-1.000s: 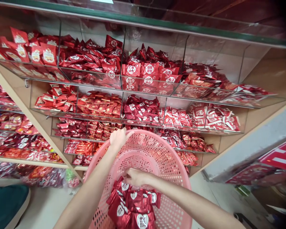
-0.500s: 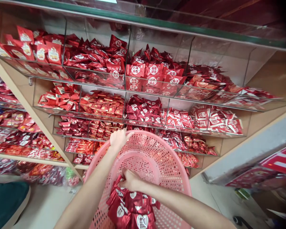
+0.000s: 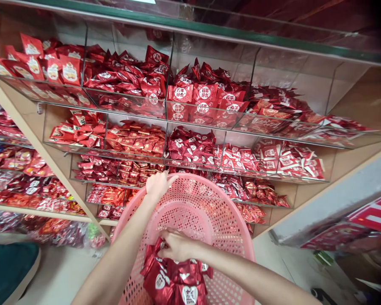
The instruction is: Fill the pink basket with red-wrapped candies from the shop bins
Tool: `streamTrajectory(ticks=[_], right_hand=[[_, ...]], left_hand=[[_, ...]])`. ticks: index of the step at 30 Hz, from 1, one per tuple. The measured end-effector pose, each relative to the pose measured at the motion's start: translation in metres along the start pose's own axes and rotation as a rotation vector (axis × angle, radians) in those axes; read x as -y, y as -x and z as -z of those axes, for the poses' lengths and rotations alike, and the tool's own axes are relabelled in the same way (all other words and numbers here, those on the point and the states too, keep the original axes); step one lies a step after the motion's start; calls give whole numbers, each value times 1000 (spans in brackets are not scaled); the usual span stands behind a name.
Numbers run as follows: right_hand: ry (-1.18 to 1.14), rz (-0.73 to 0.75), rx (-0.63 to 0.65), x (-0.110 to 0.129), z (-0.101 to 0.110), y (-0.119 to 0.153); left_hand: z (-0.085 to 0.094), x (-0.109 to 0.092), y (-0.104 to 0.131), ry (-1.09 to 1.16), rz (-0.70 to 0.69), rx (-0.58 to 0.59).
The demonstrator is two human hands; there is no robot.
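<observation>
A pink perforated plastic basket (image 3: 231,220) is tilted in front of me, its open side facing me. My left hand (image 3: 158,185) is closed over its upper left rim, thumb lying along the edge. Shiny red candy packets (image 3: 160,284) with white heart-shaped labels lie heaped in the lower part of the basket. Down inside the basket, my right hand (image 3: 178,245) rests on top of this heap. Its fingers are curled, with the fingertips against a red packet at the upper left of the pile; part of that packet is hidden by the hand.
Glass-fronted shelves (image 3: 133,111) hold compartments of red packets right behind the basket. Another shelf unit (image 3: 15,169) stands left, with plastic-wrapped bags (image 3: 60,231) below. A dark green cushioned seat (image 3: 9,271) is at lower left. A grey wall (image 3: 330,195) bounds the right.
My right hand has shifted slightly downward over the packets and its fingers have moved, covering a heart label that showed before. The left hand and basket have stayed in place.
</observation>
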State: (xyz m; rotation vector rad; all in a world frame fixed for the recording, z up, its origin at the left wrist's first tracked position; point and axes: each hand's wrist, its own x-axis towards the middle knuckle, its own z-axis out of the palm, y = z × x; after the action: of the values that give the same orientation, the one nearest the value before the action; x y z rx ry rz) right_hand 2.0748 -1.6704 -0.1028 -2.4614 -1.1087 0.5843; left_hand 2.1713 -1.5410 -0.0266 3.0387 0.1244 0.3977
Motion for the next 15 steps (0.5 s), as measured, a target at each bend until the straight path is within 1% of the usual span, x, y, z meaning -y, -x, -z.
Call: streamTrajectory(ticks=[3, 5, 7, 10, 13, 15], right_hand=[[-101, -16, 52, -13, 11, 2], [-199, -47, 69, -21, 12, 1], [-281, -71, 52, -26, 8, -1], [-347, -75, -7, -29, -5, -6], [-377, -47, -46, -28, -15, -12], [-366, -18, -45, -24, -15, -14]], left_hand=[[-1, -1, -1, 3, -4, 3], [-2, -3, -1, 11, -13, 10], [-2, -5, -2, 16, -22, 10], [-2, -7, -3, 14, -22, 5], [-1, -9, -2, 4, -29, -8], [0, -9, -2, 0, -33, -10]])
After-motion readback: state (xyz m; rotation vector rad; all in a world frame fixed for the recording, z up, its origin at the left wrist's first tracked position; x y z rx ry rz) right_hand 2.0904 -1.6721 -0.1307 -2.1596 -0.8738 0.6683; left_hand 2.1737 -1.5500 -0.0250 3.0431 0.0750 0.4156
